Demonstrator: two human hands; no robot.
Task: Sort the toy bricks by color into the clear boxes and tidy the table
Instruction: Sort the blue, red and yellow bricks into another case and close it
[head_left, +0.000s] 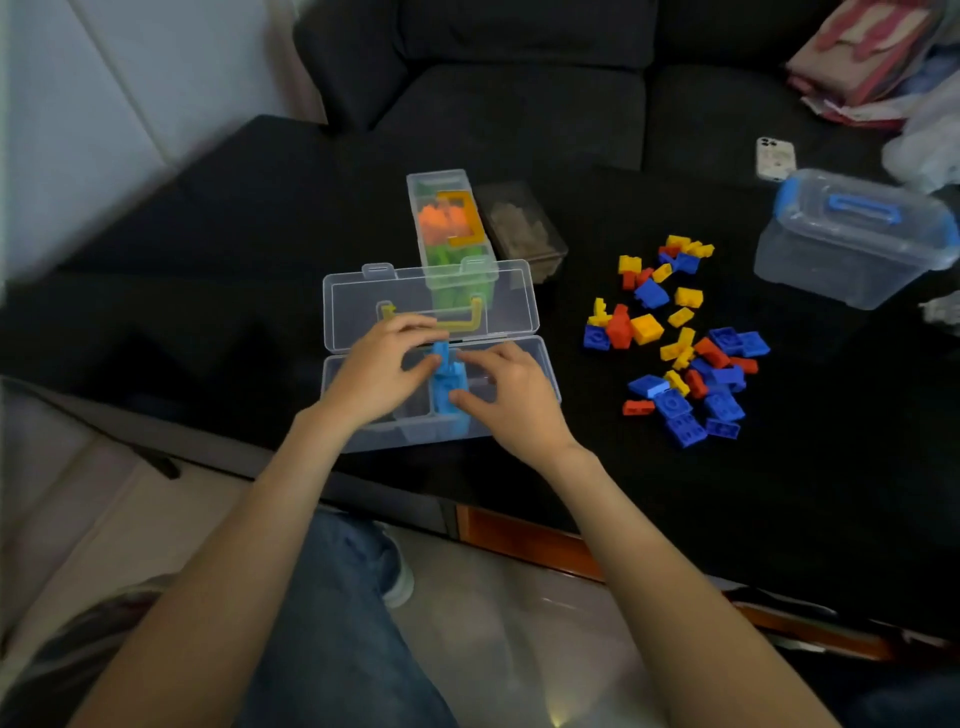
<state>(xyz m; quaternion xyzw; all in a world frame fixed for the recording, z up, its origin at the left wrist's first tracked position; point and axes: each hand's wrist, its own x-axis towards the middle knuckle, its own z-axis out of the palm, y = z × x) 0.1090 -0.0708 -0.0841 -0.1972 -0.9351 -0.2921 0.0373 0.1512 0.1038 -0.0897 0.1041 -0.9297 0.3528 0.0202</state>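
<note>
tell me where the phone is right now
In the head view the phone lies far back on the right of the black table, just behind and left of the blue-handled clear tub, well beyond the loose brick pile.
</note>
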